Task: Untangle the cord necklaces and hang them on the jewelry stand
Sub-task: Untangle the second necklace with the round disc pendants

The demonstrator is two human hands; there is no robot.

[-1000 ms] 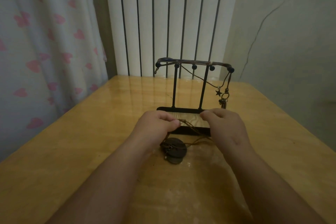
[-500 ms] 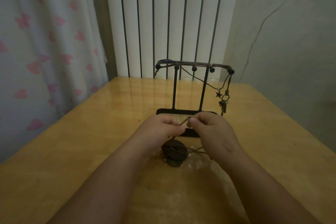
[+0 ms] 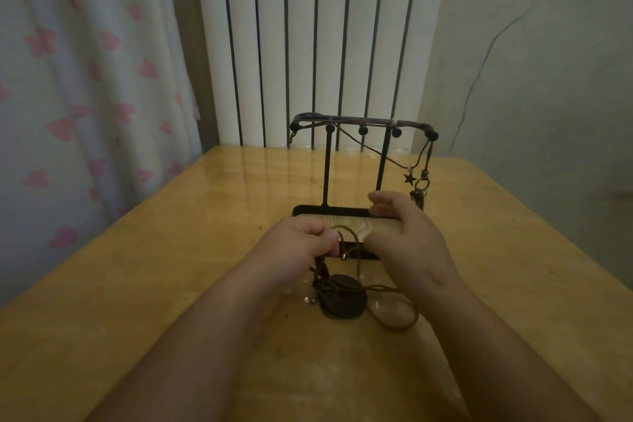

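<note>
Cord (image 3: 358, 267) of a necklace is pinched between the thumb and curled fingers of the left hand (image 3: 301, 245), held just in front of the stand (image 3: 327, 175). The right hand (image 3: 402, 240) is beside it, fingers loosely spread over the stand's base; I cannot tell whether it touches the cord. The dark round pendant (image 3: 342, 301) lies on the table (image 3: 171, 284) below the hands. More cords hang from the stand's right end, one with a star (image 3: 408, 178).
</note>
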